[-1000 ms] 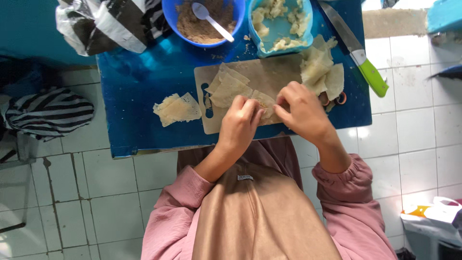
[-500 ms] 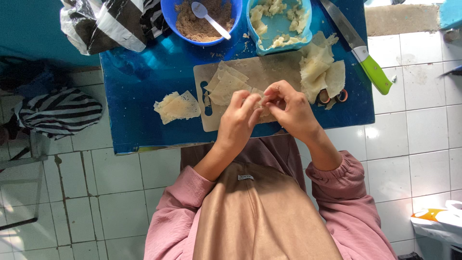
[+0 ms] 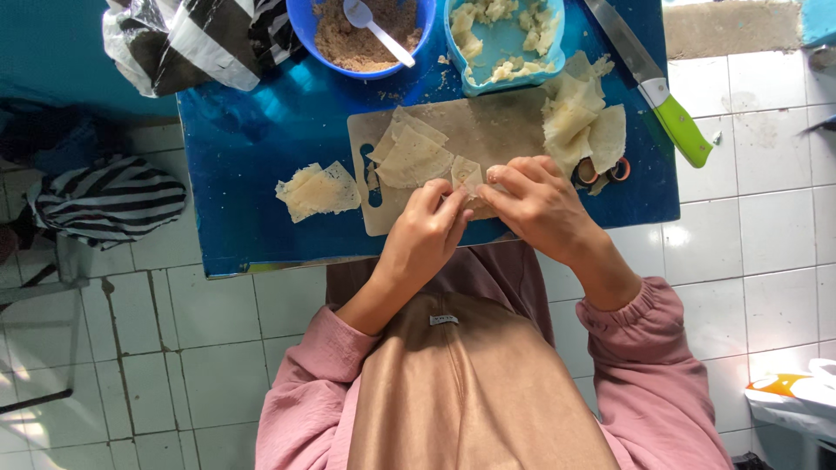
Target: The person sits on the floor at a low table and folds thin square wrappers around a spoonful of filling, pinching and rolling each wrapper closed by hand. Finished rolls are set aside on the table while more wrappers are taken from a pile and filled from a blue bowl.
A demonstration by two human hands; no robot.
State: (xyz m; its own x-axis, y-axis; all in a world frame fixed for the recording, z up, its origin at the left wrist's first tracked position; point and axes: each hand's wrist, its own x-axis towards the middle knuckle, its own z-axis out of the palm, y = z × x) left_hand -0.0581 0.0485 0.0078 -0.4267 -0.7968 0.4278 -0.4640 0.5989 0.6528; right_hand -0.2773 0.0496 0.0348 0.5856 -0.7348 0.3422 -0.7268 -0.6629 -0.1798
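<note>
My left hand (image 3: 428, 233) and my right hand (image 3: 538, 202) meet over the near edge of a beige cutting board (image 3: 488, 130) on a low blue table (image 3: 287, 122). Both pinch one small pale dough wrapper (image 3: 466, 174) between their fingertips, folding it. More flat wrappers (image 3: 409, 152) lie on the board just beyond my left hand. A heap of wrappers (image 3: 579, 126) sits at the board's right end, beyond my right hand.
A blue bowl of brown filling (image 3: 357, 35) with a white spoon (image 3: 374, 26) and a light blue tub of dough pieces (image 3: 505, 39) stand at the back. A green-handled knife (image 3: 662, 96) lies right. Folded wrappers (image 3: 318, 190) rest left. A striped bag (image 3: 196, 39) sits top left.
My hands have drawn closer together and a little nearer to me, with the wrapper folded smaller between the fingertips. Everything else on the table stays put.
</note>
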